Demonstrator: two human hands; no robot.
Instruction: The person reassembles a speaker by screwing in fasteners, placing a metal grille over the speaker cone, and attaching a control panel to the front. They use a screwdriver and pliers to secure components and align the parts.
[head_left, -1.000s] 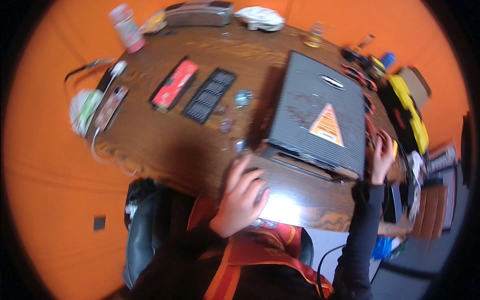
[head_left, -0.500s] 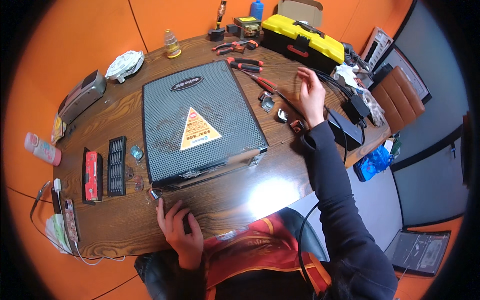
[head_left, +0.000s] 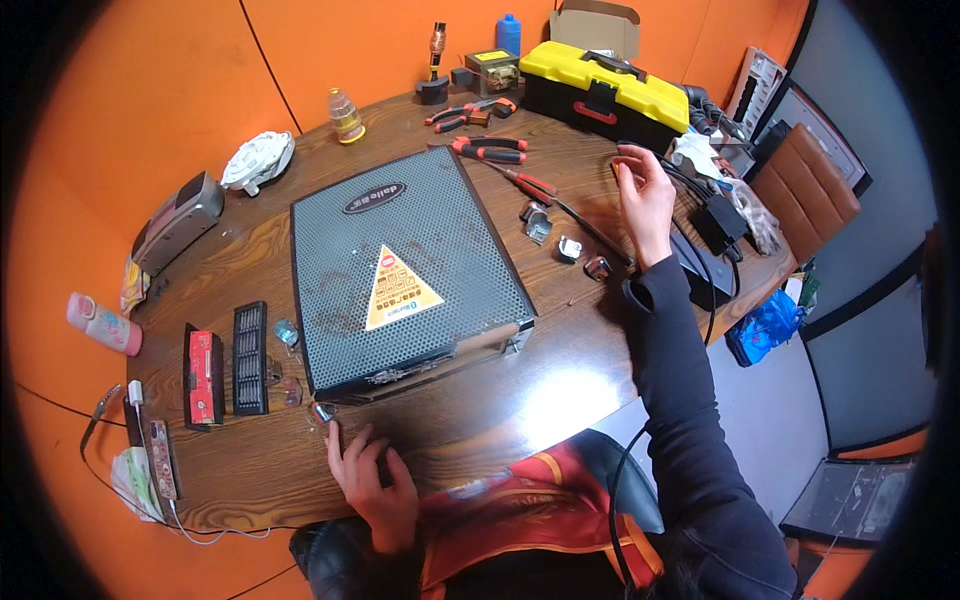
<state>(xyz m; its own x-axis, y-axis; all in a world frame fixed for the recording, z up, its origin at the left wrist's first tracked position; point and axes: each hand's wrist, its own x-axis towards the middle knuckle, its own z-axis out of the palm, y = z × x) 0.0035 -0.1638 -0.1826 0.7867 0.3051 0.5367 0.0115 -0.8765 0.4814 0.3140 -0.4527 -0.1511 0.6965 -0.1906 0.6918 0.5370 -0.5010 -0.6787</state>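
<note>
A speaker cabinet (head_left: 410,270) with a grey perforated metal front, an oval badge and a triangular sticker lies face up mid-table. My left hand (head_left: 378,490) rests at the table's near edge, fingers apart and loosely bent. Its index fingertip is at or beside a small shiny metal corner piece (head_left: 322,411). To the right, my right hand (head_left: 648,205) is raised beside the black cables, fingers loosely bent and apart, with nothing visible in it. Nearby lie a long screwdriver (head_left: 535,184) with a red handle and several metal corner pieces (head_left: 570,248).
Pliers (head_left: 490,150) lie behind the cabinet, before a yellow-and-black toolbox (head_left: 605,88). A black power adapter (head_left: 718,222) and cables crowd the right side. At left are a screwdriver bit set (head_left: 250,358), a red circuit board (head_left: 204,378) and a pink bottle (head_left: 105,322).
The whole view has shifted slightly, so the table sits lower and further right in the picture. Both hands keep nearly the same pose; the right hand's fingers have shifted slightly.
</note>
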